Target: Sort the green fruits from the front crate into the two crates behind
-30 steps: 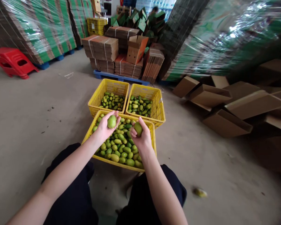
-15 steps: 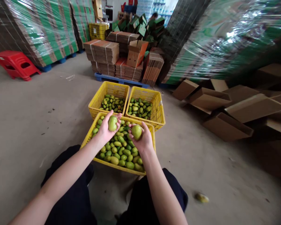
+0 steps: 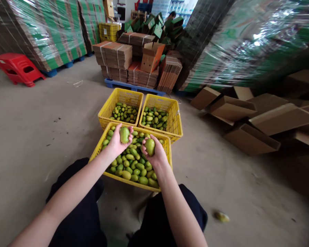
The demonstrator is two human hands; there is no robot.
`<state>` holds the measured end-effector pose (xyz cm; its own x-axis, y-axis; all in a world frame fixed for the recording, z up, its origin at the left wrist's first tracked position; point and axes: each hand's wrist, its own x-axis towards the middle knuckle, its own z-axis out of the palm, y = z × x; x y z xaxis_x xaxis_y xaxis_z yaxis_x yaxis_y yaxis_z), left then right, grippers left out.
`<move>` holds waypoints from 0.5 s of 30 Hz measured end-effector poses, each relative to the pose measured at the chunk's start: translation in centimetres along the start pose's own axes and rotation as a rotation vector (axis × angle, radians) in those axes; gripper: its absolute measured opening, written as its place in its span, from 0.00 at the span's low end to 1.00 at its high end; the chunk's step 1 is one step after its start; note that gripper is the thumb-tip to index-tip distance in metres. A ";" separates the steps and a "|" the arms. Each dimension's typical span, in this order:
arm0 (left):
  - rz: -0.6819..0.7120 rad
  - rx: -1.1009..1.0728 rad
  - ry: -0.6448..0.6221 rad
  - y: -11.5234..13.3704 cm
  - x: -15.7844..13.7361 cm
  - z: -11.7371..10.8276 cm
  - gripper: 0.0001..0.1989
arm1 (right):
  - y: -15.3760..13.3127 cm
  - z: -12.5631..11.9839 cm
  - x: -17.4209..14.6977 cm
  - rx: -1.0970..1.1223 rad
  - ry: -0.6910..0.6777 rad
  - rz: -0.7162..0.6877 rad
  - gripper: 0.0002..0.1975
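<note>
Head view: a green fruit, mango-like, is held in each hand, both above the near crate. L fruit is cupped in the L hand, palm turned up, fingers curled partway round the far side; top face left uncovered. R fruit is held likewise in the R hand, fingers bent under and round it, thumb side loose. Neither grip is fully closed: fruit is prob. cradled rather than squeezed, so weight is borne from below, skin isn't pressed & most of the surface can be seen. Hands are set apart, so the two fruits don't touch.

Below, the near crate is well filled w/ loose fruit, placed between the knees, presumably for easy reach w/ both arms. Just beyond it, the rear L crate and rear R crate are set side by side, each w/ a lower layer of fruit; prob. put there to be within arm's reach too. Whether they're touched by the near crate can't be told.

Further out: a single fruit is left on the floor, R side, blurred. Bundled flat cardboard is stacked on a blue pallet, prob. to be lifted clear of the floor.
</note>
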<state>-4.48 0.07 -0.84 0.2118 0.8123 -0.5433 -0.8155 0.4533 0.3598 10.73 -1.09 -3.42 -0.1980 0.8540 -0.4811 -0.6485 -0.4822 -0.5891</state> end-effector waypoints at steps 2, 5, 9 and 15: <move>0.018 0.053 -0.018 0.0 -0.2 0.2 0.14 | 0.2 0.0 0.1 -0.034 0.008 0.028 0.15; 0.096 0.068 0.008 0.0 -0.4 0.4 0.10 | 0.4 0.1 0.1 -0.046 0.053 0.017 0.15; 0.140 0.130 0.107 0.2 -0.4 0.6 0.13 | 0.5 0.2 -0.1 -0.010 0.126 -0.014 0.14; -0.006 0.038 0.130 0.1 0.4 -0.2 0.21 | 0.7 0.6 -0.1 -0.022 0.087 0.024 0.14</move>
<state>-4.60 0.40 -1.15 0.1433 0.7562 -0.6385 -0.7927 0.4740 0.3834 9.88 -1.40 -3.36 -0.1483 0.8225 -0.5491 -0.6277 -0.5074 -0.5904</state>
